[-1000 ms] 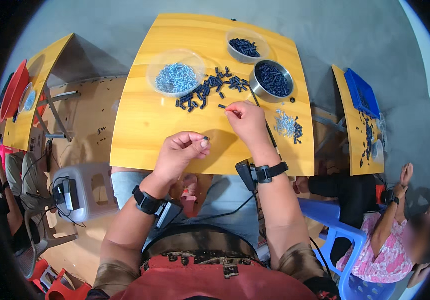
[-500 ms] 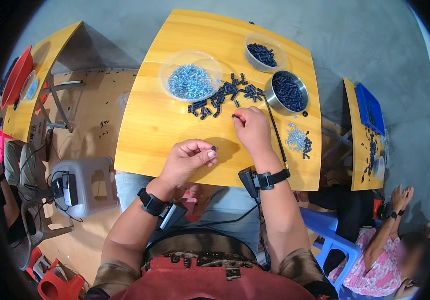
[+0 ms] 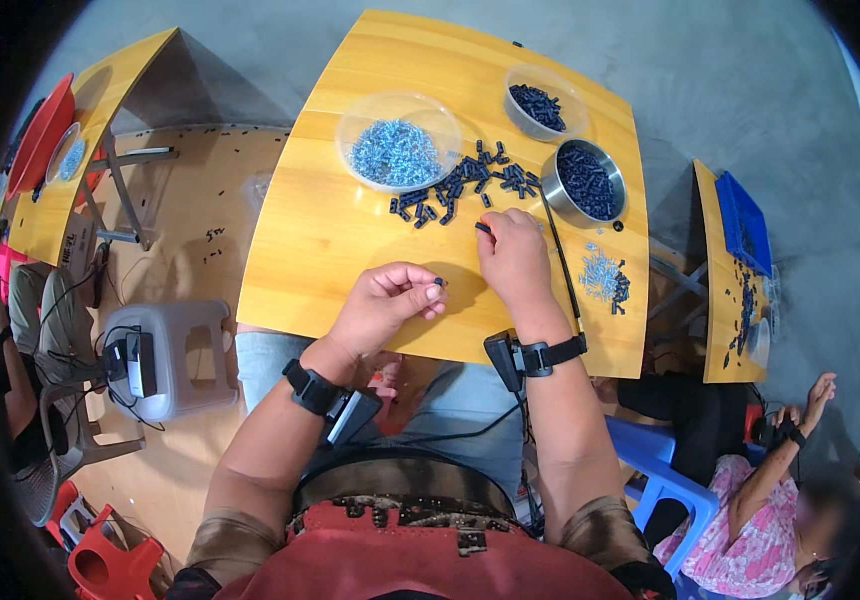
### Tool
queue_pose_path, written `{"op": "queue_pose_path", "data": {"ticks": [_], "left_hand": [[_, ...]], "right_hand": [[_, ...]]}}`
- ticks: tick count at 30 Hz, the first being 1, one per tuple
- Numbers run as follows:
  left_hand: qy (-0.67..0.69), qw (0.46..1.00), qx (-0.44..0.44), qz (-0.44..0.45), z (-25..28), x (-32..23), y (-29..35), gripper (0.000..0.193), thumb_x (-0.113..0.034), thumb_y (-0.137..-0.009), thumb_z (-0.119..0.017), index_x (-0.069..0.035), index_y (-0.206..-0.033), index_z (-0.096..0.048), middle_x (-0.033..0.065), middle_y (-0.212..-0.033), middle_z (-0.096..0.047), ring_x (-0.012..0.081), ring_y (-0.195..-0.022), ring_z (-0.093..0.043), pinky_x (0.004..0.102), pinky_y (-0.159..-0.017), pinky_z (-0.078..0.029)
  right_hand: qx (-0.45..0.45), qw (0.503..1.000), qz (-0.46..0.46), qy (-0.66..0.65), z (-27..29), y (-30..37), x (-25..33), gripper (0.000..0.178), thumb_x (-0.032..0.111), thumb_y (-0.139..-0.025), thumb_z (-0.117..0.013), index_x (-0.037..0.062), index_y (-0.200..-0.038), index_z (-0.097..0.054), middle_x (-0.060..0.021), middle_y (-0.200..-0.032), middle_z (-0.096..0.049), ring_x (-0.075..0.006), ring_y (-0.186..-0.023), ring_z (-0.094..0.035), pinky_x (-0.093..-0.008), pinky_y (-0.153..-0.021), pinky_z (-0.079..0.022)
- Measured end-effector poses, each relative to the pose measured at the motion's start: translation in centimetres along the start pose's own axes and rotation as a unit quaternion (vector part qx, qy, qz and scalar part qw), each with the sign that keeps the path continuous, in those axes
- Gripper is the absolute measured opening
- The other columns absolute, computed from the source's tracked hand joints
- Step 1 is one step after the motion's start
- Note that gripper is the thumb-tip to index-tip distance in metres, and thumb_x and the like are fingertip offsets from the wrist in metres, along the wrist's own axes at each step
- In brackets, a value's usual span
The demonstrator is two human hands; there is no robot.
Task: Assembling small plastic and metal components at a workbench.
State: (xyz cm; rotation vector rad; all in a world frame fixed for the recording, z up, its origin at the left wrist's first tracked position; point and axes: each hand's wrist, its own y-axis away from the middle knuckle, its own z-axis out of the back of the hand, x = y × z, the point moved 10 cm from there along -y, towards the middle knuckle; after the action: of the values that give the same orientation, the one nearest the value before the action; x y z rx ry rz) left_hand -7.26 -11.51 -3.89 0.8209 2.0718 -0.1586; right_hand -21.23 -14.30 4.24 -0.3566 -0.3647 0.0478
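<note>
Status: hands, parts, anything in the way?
Left hand: pinching small dark piece. Right hand: holding black tube. Loose black pile ahead. Black stick beside right hand.

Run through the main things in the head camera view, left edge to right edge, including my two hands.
Red basin, grey stool, left hand pinching a small dark piece, right hand pinching a dark tube, steel bowl, blue tray.

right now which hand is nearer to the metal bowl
Right. The right hand is just to the lower left of the metal bowl in the picture; the left hand is clearly farther off, also lower left.
</note>
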Motion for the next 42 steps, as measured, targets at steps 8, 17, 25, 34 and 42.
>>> {"op": "queue_pose_path", "data": {"ticks": [8, 17, 25, 34, 42], "left_hand": [[0.008, 1.000, -0.002, 0.004, -0.3, -0.1, -0.1, 0.012, -0.009, -0.086, -0.061, 0.001, -0.093, -0.060, 0.0073, -0.082, -0.064, 0.0114, -0.071, -0.059, 0.0232, -0.068, -0.049], [0.024, 1.000, 0.014, 0.009, -0.1, 0.4, -0.3, 0.009, -0.006, -0.087, -0.059, -0.001, -0.094, -0.059, 0.0074, -0.086, -0.062, 0.0142, -0.076, -0.059, 0.0253, -0.069, -0.049], [0.000, 1.000, -0.029, 0.004, 0.7, 0.0, 0.7, 0.009, -0.006, -0.087, -0.059, -0.002, -0.094, -0.059, 0.0084, -0.088, -0.063, 0.0150, -0.079, -0.060, 0.0260, -0.070, -0.050], [0.024, 1.000, 0.002, -0.002, 0.0, 0.1, 0.0, 0.010, -0.007, -0.086, -0.060, -0.001, -0.094, -0.060, 0.0081, -0.089, -0.063, 0.0157, -0.079, -0.060, 0.0268, -0.071, -0.050], [0.009, 0.999, -0.027, -0.018, 0.3, 0.0, 0.8, 0.012, -0.009, -0.087, -0.060, 0.001, -0.093, -0.060, 0.0062, -0.087, -0.063, 0.0128, -0.077, -0.060, 0.0248, -0.071, -0.050]], "right_hand": [[-0.033, 0.998, -0.011, -0.058, 1.5, 1.6, -1.0, 0.010, 0.004, -0.070, -0.062, 0.0004, -0.080, -0.062, -0.0149, -0.078, -0.057, -0.0329, -0.078, -0.055, -0.0402, -0.069, -0.046], [-0.038, 0.997, -0.011, -0.069, 2.6, 3.7, -0.9, 0.008, 0.003, -0.072, -0.061, 0.0005, -0.079, -0.062, -0.0146, -0.077, -0.057, -0.0327, -0.077, -0.055, -0.0395, -0.068, -0.046], [-0.037, 0.995, -0.013, -0.089, 2.0, 5.0, -1.4, 0.008, 0.003, -0.072, -0.061, 0.0013, -0.080, -0.062, -0.0139, -0.077, -0.057, -0.0321, -0.078, -0.055, -0.0389, -0.068, -0.046], [-0.056, 0.994, -0.023, -0.096, 2.0, 5.3, -2.2, 0.013, 0.002, -0.072, -0.061, 0.0032, -0.084, -0.060, -0.0114, -0.075, -0.055, -0.0297, -0.073, -0.054, -0.0378, -0.066, -0.045], [-0.012, 0.993, -0.057, -0.101, 1.9, 4.7, -2.8, 0.013, 0.005, -0.072, -0.063, 0.0027, -0.084, -0.060, -0.0131, -0.078, -0.057, -0.0296, -0.074, -0.056, -0.0381, -0.066, -0.046]]}}
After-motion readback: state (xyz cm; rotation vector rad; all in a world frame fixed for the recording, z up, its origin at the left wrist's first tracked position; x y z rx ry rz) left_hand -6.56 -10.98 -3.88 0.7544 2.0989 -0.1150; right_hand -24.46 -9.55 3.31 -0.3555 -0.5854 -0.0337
